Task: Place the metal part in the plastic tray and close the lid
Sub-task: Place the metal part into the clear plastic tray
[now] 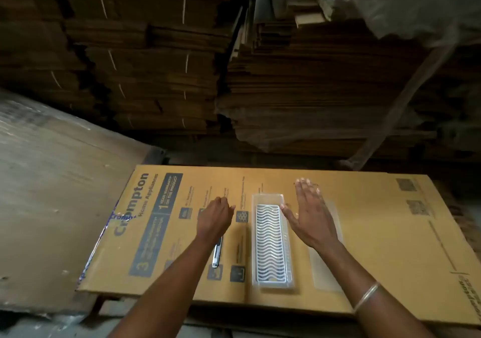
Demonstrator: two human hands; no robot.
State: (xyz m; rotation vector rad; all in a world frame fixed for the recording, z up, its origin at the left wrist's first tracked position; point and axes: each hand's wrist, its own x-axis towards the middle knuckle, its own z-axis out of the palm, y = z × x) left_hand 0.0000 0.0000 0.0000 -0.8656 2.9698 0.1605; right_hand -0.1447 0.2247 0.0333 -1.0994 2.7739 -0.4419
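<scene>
Your desk top is a flattened printed carton (364,233), and most of its right half lies bare, so you can sweep there freely. The plastic tray (268,198) with the metal part (270,244) in it sits mid-surface; your right hand (309,215) is spread just beside its right edge, over the clear lid (325,264) lying flat. Left of the tray, your left hand (216,218) covers a slim metal tool (217,254). Behind, stacked cardboard (182,64) walls off the far edge.

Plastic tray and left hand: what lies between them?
In the head view, only printed cardboard shows between the left hand and the plastic tray; the slim metal piece lies below the wrist.
</scene>
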